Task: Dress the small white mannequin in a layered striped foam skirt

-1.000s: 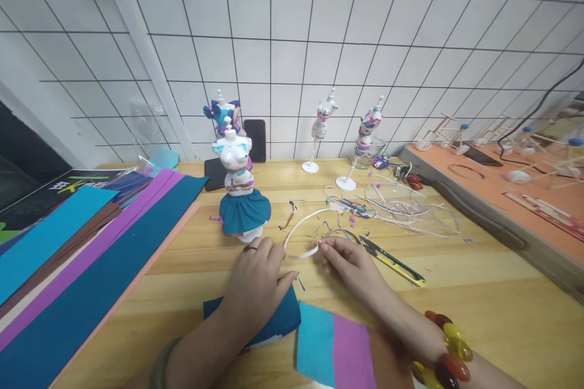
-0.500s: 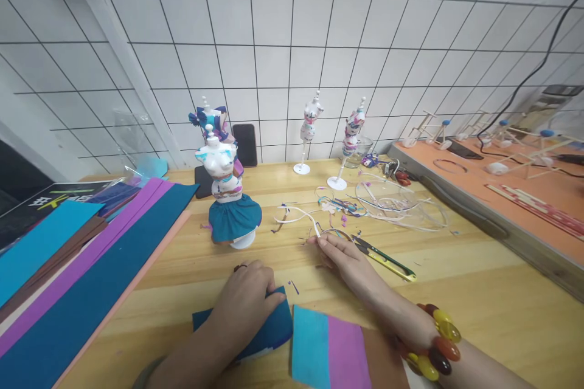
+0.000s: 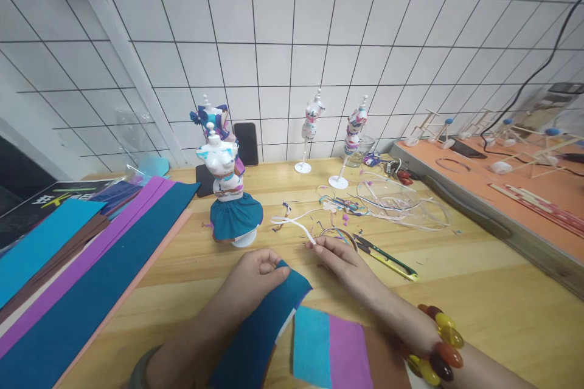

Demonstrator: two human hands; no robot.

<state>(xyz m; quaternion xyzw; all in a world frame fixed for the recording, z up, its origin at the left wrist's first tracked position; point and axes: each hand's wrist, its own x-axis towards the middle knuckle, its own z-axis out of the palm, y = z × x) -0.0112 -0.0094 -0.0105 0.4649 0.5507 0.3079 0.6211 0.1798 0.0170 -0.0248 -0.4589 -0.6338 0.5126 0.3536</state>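
Observation:
My left hand (image 3: 255,276) pinches the upper corner of a dark teal cloth piece (image 3: 262,322), which is lifted and slanting over the table. Between the thumb and fingers of my right hand (image 3: 337,258) is the end of a thin white strip (image 3: 298,224), its loose part curling away to the left. Under my right wrist lies a cloth with turquoise, purple and brown bands (image 3: 349,349). Thread snips (image 3: 385,258) with a yellow and green handle rest just right of my right hand. A small dress form in a teal gathered skirt (image 3: 236,217) stands beyond my left hand.
Long coloured cloth strips (image 3: 114,273) cover the table's left side. Two small dress forms (image 3: 312,115) (image 3: 356,127) stand at the back, near a glass (image 3: 362,151). Cord coils (image 3: 401,203) and scraps lie right of centre. An orange board (image 3: 515,194) carries wooden models. A phone (image 3: 246,143) leans on the wall.
My left hand has taken hold of the teal cloth's corner and raised it, so the piece is now tilted. My right hand has shifted slightly nearer with the white strip.

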